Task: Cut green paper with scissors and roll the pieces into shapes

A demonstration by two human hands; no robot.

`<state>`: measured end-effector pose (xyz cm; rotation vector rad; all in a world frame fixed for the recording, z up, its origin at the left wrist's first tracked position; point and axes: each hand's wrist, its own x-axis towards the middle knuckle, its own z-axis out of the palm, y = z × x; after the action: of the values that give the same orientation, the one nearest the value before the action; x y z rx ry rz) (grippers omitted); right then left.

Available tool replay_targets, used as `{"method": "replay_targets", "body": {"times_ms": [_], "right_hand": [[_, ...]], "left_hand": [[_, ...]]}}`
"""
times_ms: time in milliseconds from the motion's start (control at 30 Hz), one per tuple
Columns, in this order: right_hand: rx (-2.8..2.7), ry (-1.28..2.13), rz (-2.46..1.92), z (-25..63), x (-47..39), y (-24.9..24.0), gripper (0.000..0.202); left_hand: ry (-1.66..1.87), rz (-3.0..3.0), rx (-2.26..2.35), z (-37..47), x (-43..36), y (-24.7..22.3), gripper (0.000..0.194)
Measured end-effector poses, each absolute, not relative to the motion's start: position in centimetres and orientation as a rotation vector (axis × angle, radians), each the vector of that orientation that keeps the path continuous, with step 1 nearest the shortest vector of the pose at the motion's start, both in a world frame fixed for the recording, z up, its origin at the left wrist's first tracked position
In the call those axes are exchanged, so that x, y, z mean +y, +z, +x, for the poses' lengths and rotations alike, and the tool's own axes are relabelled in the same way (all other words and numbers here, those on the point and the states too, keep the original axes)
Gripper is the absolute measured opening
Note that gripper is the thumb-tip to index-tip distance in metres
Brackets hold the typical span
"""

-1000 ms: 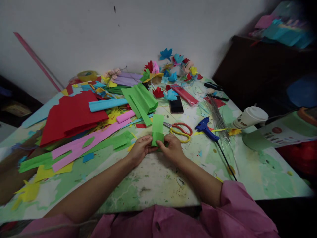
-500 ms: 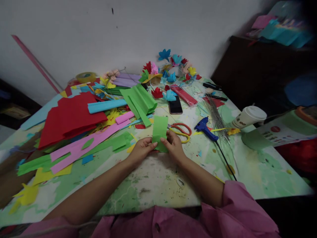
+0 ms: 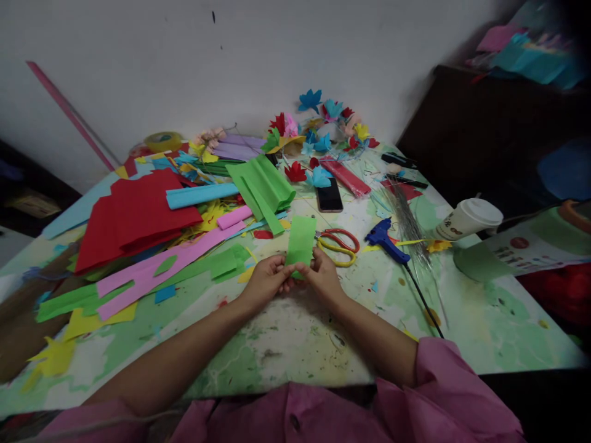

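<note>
A small green paper rectangle [image 3: 301, 237] stands up between my hands above the middle of the table. My left hand [image 3: 266, 282] is closed on its lower left part, and my right hand [image 3: 324, 275] pinches its lower right part. The two thumbs meet near the paper's bottom edge. Just beyond my right hand lie scissors [image 3: 341, 250] with one red and one yellow handle. A larger folded green paper [image 3: 265, 184] rests behind the held piece, to the left.
Left: red paper [image 3: 138, 215], pink strips [image 3: 180, 261] and yellow scraps. Behind: paper flowers [image 3: 318, 175] and a phone [image 3: 330, 197]. Right: a blue glue gun [image 3: 385, 240] with a cord, thin wires [image 3: 410, 224], a white cup [image 3: 471, 218] and a large green-and-white container [image 3: 521, 246].
My thumbs have come together at the bottom of the green paper, which now leans slightly to the right. The whole view has shifted a little.
</note>
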<state>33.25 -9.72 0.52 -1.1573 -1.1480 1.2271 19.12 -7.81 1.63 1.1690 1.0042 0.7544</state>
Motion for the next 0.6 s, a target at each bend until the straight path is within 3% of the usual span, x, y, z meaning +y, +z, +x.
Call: {"method": "replay_targets", "body": {"times_ms": [600], "right_hand": [[-1.126,1.406,-1.061,32.88,-9.98,0.47,0.036]], "left_hand": [[0.799,1.189,0.942,18.56,-7.14,1.67,0.038]]}}
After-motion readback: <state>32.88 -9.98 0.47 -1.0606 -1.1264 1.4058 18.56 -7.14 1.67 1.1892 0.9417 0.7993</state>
